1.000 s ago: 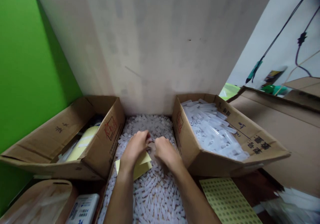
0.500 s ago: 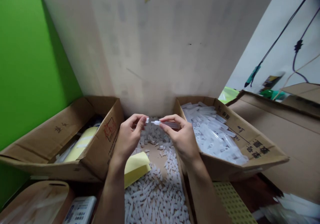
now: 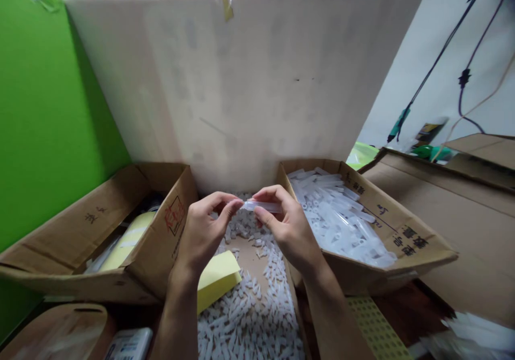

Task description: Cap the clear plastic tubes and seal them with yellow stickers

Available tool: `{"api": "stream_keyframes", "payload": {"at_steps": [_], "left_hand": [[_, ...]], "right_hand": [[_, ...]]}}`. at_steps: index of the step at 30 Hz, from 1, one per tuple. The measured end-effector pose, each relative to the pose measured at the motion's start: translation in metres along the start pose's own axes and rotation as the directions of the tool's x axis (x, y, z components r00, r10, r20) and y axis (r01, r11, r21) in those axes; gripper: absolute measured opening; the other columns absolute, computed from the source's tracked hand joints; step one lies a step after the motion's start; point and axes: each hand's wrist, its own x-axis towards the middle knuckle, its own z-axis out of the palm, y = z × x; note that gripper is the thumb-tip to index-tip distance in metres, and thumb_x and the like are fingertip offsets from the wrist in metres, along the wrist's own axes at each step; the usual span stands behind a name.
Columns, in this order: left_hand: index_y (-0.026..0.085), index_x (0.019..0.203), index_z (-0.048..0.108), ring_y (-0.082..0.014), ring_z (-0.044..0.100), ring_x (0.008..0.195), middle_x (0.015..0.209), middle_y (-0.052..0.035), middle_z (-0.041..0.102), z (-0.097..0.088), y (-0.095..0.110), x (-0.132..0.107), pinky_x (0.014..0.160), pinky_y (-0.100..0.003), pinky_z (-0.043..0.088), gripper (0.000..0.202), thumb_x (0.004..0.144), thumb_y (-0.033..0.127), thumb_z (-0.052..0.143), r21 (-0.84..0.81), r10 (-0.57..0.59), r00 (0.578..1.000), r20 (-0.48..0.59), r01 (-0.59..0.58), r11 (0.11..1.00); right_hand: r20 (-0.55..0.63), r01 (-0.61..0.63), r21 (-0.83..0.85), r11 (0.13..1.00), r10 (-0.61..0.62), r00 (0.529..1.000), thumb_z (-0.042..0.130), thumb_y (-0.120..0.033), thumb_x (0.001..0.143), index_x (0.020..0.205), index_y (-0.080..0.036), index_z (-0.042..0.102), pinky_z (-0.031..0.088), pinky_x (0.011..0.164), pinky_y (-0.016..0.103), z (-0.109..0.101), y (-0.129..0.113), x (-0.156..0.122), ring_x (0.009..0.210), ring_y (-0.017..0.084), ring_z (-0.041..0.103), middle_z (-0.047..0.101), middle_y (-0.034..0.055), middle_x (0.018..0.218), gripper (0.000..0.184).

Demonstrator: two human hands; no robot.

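A translucent white plastic tube [image 3: 265,206] lies level between my two hands above a box of small parts. Thumb and fingers of my right hand [image 3: 290,225] pinch its body. My left hand [image 3: 208,223] pinches the tube's narrow left end, where the small white cap is hidden by the fingertips. How far the cap sits on the nozzle I cannot tell. Below, several small white plastic pieces [image 3: 249,322] cover much of the box's bottom. A folded yellow paper [image 3: 219,277] lies among them, near my left wrist.
At right, an open carton [image 3: 426,242] holds more translucent tubes [image 3: 341,215]. The left carton [image 3: 60,236] contains a yellow item [image 3: 134,236]. A white panel [image 3: 241,92] rises behind, beside a green wall [image 3: 52,118]. A yellow dotted sheet [image 3: 376,328] lies lower right.
My hands have come together: the cap in my left fingers, earlier apart from the tube's nozzle, has met the tube end. The right fingers have shifted on the tube. The view has tilted up slightly.
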Motion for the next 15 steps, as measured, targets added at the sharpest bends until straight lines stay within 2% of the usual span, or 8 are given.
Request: {"api": "stream_keyframes", "payload": {"at_steps": [3,7,10,12,13,15], "left_hand": [[0.019,0.099,0.076,-0.015,0.069,0.084,0.092,-0.0026,0.074,-0.002,0.002,0.0,0.077,-0.024,0.053,0.014,0.089,0.029,0.074,-0.102,0.086,0.996,0.028,-0.082,0.991],[0.021,0.097,0.077,-0.0152,0.069,0.092,0.097,-0.0031,0.071,-0.004,0.007,-0.001,0.082,-0.024,0.055,0.01,0.087,0.023,0.077,-0.223,0.211,0.977,0.021,-0.201,0.954],[0.022,0.112,0.072,-0.0156,0.07,0.093,0.103,-0.0037,0.072,-0.007,0.014,-0.003,0.084,-0.025,0.057,0.034,0.081,0.029,0.083,-0.259,0.183,0.983,-0.011,-0.179,0.949],[0.018,0.11,0.071,-0.0138,0.069,0.079,0.092,-0.0038,0.074,-0.01,0.018,-0.005,0.07,-0.022,0.056,0.036,0.084,0.041,0.079,-0.232,0.108,0.994,0.018,-0.101,0.967],[0.016,0.1,0.073,-0.0119,0.066,0.066,0.08,-0.0031,0.073,-0.012,0.02,-0.006,0.06,-0.02,0.053,0.035,0.09,0.049,0.071,-0.203,0.067,0.996,0.051,-0.055,0.978],[0.013,0.073,0.07,-0.0083,0.051,0.045,0.054,-0.0006,0.062,-0.015,0.026,-0.01,0.044,-0.019,0.039,0.055,0.1,0.056,0.05,-0.125,0.003,0.994,0.11,0.011,0.992]], "right_hand": [[-0.002,-0.034,0.059,0.998,0.034,0.999,0.067,-0.03,0.092,0.096,-0.02,0.061,0.046,0.053,0.022,-0.001,0.0,-0.001,0.058,0.01,0.055,0.06,-0.0031,0.071,0.013],[0.0,-0.064,0.137,0.989,0.065,0.998,0.066,-0.047,0.093,0.089,-0.019,0.057,0.034,0.04,0.019,0.0,-0.003,-0.003,0.044,0.007,0.044,0.063,-0.0022,0.065,0.03],[-0.033,-0.018,0.15,0.988,0.023,0.999,0.066,-0.05,0.093,0.085,-0.019,0.056,0.033,0.039,0.019,0.001,-0.009,-0.005,0.043,0.006,0.044,0.062,-0.0021,0.062,0.034],[-0.054,0.039,0.121,0.992,-0.032,0.998,0.069,-0.046,0.092,0.087,-0.019,0.059,0.037,0.043,0.019,0.001,-0.015,-0.007,0.048,0.007,0.048,0.062,-0.0021,0.065,0.03],[-0.051,0.067,0.089,0.994,-0.062,0.997,0.07,-0.043,0.091,0.088,-0.019,0.06,0.039,0.046,0.02,0.0,-0.018,-0.008,0.051,0.008,0.051,0.062,-0.0021,0.066,0.027],[-0.02,0.114,0.014,0.993,-0.114,0.993,0.073,-0.037,0.089,0.089,-0.019,0.063,0.041,0.051,0.02,-0.001,-0.025,-0.012,0.057,0.009,0.053,0.06,-0.0024,0.068,0.021]]}}
